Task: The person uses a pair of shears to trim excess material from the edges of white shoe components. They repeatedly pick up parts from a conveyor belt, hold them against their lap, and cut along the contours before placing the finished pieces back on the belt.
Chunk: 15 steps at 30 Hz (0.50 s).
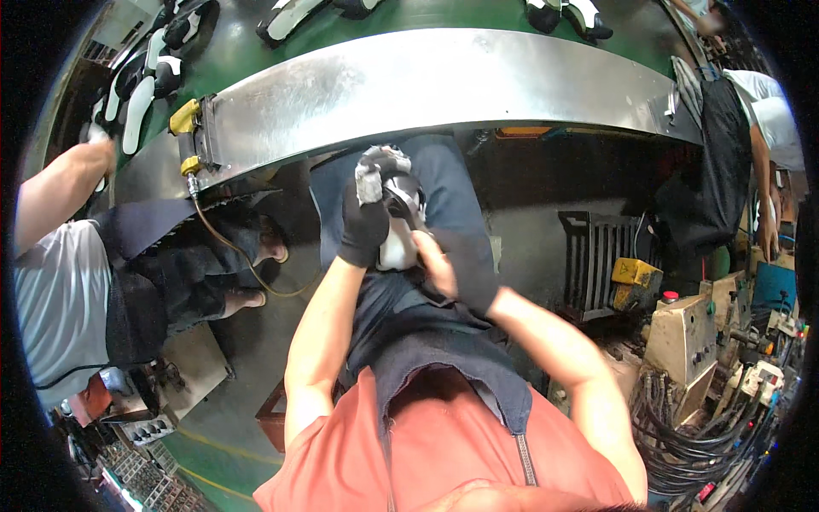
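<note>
Shoe on lap, between both hands

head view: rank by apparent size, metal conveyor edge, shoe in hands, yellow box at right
1. Metal edge, spans most of the frame.
2. Shoe, partly hidden by both hands; it is nearer the camera, which inflates it.
3. Yellow box.

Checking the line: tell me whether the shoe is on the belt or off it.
Off: the shoe is held over the lap by the gloved left hand and right hand.
</note>
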Motion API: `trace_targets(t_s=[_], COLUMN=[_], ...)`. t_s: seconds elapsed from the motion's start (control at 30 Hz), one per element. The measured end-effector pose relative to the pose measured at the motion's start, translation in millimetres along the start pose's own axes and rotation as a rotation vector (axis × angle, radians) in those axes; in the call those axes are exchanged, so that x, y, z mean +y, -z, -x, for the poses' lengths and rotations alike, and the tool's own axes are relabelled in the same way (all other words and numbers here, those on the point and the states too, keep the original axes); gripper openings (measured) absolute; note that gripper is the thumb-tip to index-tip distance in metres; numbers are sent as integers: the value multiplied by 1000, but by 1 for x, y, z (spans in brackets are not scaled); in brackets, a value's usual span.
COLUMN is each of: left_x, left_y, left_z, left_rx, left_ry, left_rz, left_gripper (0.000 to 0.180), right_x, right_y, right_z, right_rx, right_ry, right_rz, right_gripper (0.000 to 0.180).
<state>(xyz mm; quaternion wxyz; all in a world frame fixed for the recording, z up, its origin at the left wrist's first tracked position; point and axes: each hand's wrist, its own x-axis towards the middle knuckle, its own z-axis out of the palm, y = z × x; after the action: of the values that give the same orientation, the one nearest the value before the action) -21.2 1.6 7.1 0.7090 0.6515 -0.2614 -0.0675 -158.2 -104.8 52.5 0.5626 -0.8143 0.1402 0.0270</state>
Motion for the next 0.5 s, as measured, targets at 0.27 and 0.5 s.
trace_targets(t_s=[0.27, 0.5], left_x=[5, -4], left_y=[5, 1], left_z=[3, 2], left_rx=[65, 45], left_ry=[7, 5], left_rz=[136, 39], left_gripper=[42, 48], right_x=[17, 29], right_y=[13, -10], right_z=[-7, -5], right_rx=[-281, -2], right_ry=[86, 78], right_rz=[-94, -8], right_gripper=[45, 42])
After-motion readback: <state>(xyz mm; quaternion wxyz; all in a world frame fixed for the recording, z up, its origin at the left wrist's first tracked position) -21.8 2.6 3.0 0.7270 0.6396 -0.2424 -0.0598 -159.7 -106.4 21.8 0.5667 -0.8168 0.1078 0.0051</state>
